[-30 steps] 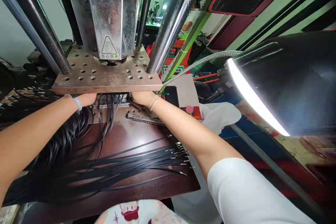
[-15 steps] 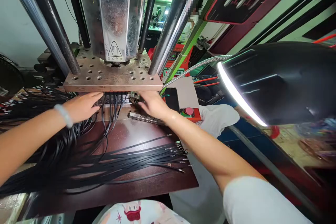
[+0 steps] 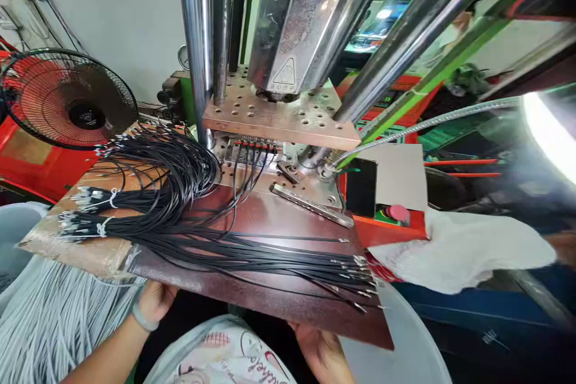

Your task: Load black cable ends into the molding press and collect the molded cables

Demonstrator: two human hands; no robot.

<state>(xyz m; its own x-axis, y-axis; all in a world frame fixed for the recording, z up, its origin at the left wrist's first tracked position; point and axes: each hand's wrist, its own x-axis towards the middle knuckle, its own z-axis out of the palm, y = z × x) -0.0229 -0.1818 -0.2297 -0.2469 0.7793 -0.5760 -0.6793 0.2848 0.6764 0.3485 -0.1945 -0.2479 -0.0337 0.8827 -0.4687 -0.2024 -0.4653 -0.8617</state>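
My left hand is at the front edge of the dark red board, its fingers hidden beneath the board. My right hand reaches under the same edge further right, palm up, fingertips out of sight. Black cables lie across the board, their metal ends at the right. Several cables run from the lower mould in the press, below the copper-coloured plate. A slotted metal bar rests at the board's back edge, apart from both hands.
A black fan stands at the left, near tied cable bundles. Pale grey cables hang at lower left. To the right are a red stop button, a white cloth and a bright lamp.
Both hands have moved from the mould area down to the board's front edge. The view has shifted left, bringing the fan and pale cables into sight.
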